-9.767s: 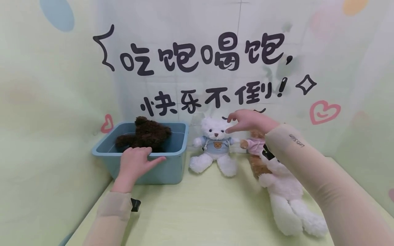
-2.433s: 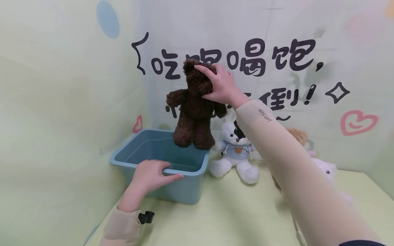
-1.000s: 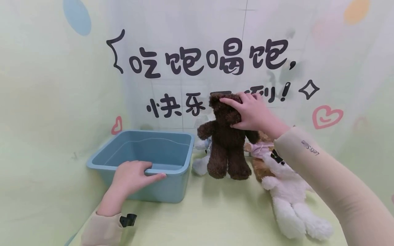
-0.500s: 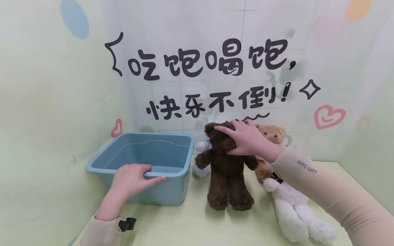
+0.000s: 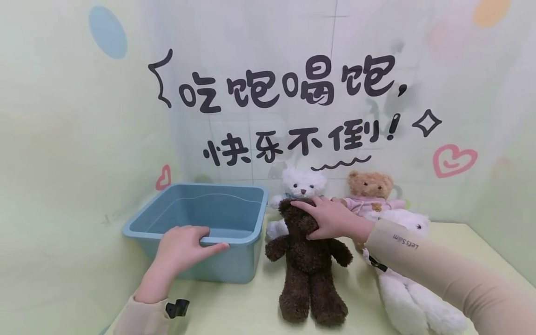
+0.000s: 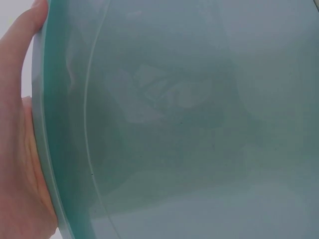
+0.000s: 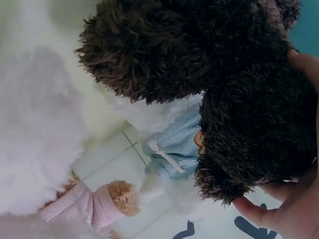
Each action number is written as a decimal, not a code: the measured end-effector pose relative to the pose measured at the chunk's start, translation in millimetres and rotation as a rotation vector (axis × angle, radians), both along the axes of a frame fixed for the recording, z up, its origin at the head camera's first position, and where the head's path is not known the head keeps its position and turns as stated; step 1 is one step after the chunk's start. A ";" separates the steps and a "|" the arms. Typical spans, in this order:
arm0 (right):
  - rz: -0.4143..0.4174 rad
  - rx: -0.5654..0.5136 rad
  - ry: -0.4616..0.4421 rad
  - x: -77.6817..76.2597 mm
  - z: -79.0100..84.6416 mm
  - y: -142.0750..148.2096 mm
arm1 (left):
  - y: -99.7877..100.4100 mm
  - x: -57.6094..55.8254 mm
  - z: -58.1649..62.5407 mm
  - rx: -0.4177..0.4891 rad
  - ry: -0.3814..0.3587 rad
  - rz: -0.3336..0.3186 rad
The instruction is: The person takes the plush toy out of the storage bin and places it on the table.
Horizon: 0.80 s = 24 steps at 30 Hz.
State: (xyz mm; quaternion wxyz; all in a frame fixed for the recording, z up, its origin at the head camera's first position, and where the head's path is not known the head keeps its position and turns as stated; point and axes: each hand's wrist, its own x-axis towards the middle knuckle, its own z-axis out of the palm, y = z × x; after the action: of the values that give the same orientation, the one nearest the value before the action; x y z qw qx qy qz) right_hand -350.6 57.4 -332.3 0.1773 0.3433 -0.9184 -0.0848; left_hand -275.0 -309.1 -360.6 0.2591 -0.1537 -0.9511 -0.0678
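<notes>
My right hand [image 5: 335,221] grips a dark brown teddy bear [image 5: 310,265] by its head, fingers spread over the top and side. The bear faces me, its legs low over the table right of the tub. In the right wrist view, thumb and fingers sit around the bear's furry head [image 7: 259,119]. My left hand [image 5: 177,246] holds the front rim of a blue plastic tub [image 5: 222,263], fingers hooked over the edge and thumb along the outside. Nothing shows inside the visible part of the tub; the left wrist view looks at its wall [image 6: 60,124].
Behind the brown bear sits a white teddy bear [image 5: 303,184] in a blue top, partly covered. To its right is a tan teddy bear [image 5: 370,188] in pink. A white plush toy [image 5: 404,298] leans in front of that one, partly under my right sleeve [image 5: 427,260].
The brown bear was lifted out of the tub, carried right, and lowered toward the front by my right hand. My left hand stays on the tub's rim.
</notes>
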 end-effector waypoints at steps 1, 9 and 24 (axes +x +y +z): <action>0.003 -0.006 -0.007 0.1 -1.4 0.2 | -0.1 0.3 0.1 0.000 0.003 -0.001; 0.010 -0.021 -0.053 2.1 4.2 3.4 | -1.7 0.4 -0.6 -0.007 0.010 -0.002; -0.048 -0.111 -0.213 -4.4 27.0 5.1 | -8.4 -13.7 3.2 0.000 0.009 0.008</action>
State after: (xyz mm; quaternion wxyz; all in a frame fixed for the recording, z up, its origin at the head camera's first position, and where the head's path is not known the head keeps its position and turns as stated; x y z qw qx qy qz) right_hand -355.0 62.5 -305.3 0.0952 0.3179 -0.9433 -0.0012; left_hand -288.6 -317.4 -357.4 0.2635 -0.1503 -0.9505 -0.0664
